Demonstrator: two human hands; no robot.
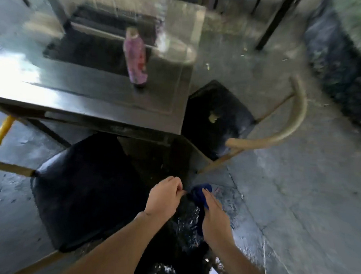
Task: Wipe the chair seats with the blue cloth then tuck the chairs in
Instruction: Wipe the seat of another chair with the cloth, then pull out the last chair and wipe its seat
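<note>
Two chairs with black seats stand at the table's near corner. The near chair seat lies below the table edge at lower left, partly pulled out. The second chair seat is on the right side, with a curved tan backrest. The blue cloth is bunched low in the middle, and my right hand is closed on it. My left hand is a loose fist just left of the cloth, touching its edge; whether it grips the cloth is unclear. The picture is blurred.
A dark glossy table fills the upper left, with a pink bottle standing on it. A yellow object sits at the left edge. Wet concrete floor spreads to the right, with black table legs at the top.
</note>
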